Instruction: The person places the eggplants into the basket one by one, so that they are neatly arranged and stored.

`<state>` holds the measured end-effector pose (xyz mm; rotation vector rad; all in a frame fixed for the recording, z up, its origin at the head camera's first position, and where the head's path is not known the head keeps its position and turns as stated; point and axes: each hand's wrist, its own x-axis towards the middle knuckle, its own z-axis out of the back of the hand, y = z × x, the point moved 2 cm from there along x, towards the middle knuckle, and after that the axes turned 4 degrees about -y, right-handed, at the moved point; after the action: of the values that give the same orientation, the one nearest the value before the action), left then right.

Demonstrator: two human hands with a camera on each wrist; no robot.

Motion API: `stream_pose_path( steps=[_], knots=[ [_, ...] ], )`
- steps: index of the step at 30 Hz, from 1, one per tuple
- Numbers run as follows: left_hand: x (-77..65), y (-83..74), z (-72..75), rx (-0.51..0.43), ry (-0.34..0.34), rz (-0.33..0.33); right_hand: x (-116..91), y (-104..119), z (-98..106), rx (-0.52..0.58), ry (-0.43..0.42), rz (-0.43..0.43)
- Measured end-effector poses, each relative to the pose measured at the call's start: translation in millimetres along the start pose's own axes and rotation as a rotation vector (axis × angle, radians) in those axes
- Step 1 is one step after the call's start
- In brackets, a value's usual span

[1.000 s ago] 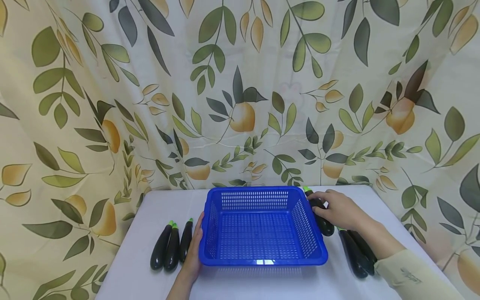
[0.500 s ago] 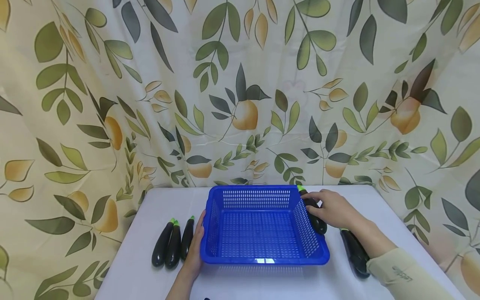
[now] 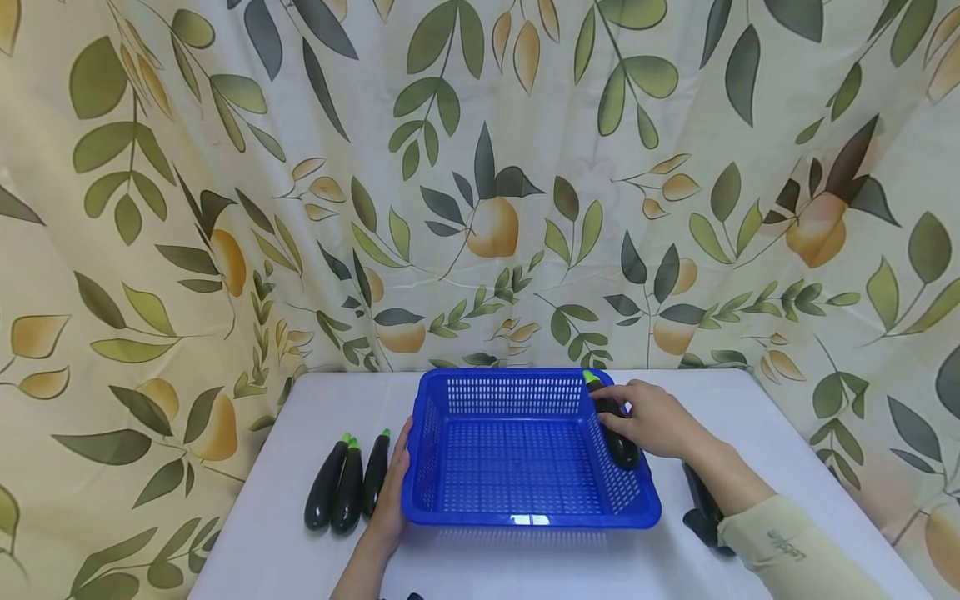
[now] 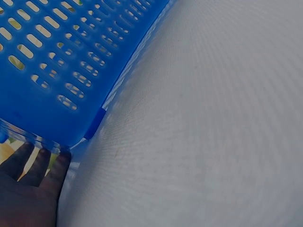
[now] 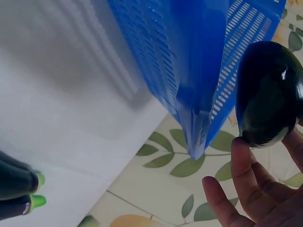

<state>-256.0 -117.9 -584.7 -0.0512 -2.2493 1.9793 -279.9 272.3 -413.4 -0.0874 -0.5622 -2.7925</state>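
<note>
My right hand (image 3: 660, 421) holds a dark, glossy eggplant (image 3: 621, 450) with a green stem end, over the right rim of the blue plastic basket (image 3: 525, 522). In the right wrist view, fingertips and thumb curl about the rounded end of that eggplant (image 5: 270, 94), beside the basket wall (image 5: 199, 56). At the basket's left side is my left hand (image 3: 390, 504). The left wrist view shows its straight fingers (image 4: 57, 172) touching the basket's outer side (image 4: 52, 111). Only the basket's mesh floor and walls show inside it.
Three eggplants (image 3: 347, 492) lie left of the basket on the white tabletop (image 3: 495, 571). Two more (image 5: 19, 182) lie to the right, partly hidden by my right forearm (image 3: 738, 479) in the head view. A leaf-and-fruit patterned curtain (image 3: 480, 275) hangs behind.
My right hand has moved left with the eggplant, from beside the basket's right edge to over its rim. The left hand has stayed at the basket's left side.
</note>
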Motion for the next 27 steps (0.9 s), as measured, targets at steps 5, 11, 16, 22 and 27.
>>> stream_pose_path(
  steps=[5, 11, 16, 22, 27],
  knots=[
    [0.9, 1.3, 0.6, 0.003, -0.002, 0.008, 1, 1, -6, 0.006, -0.005, -0.007],
    [1.5, 2.7, 1.1, 0.009, -0.002, 0.009, 1, 2, -13, 0.016, -0.009, -0.012],
    [1.6, 2.4, 0.9, 0.006, -0.006, 0.005, 2, 2, -17, 0.026, -0.014, -0.012],
    [1.8, 2.4, 0.6, 0.002, -0.003, 0.007, 3, 3, -23, 0.029, -0.014, -0.016],
    [1.7, 2.1, 0.4, 0.005, -0.008, 0.007, 3, 2, -27, 0.031, -0.024, -0.013]
  ],
)
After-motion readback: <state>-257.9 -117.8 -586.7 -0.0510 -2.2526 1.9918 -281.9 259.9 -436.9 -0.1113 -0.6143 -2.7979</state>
